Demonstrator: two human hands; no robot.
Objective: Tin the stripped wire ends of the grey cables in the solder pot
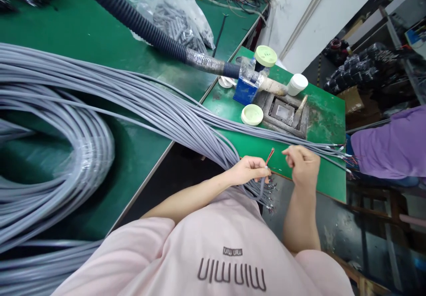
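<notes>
My left hand (250,170) pinches the end of one grey cable (262,190), whose thin stripped wires (270,155), red among them, stick up past the thumb. A short gap to the right, my right hand (302,163) is closed with its fingers curled and pressed together; whatever may be in them is too small to make out. Below the left hand, several cable ends (270,198) gather at my lap. A thick bundle of grey cables (173,109) runs from the left, part of it across the small green table (328,183) behind my hands.
A solder pot (282,111) sits in a worn frame, with a duct hose (143,26) reaching over it. Around it stand a pale green lid (252,114), a white cup (297,84) and a blue block (245,90). A coiled cable bundle (95,154) lies left. A person in purple (392,145) is at right.
</notes>
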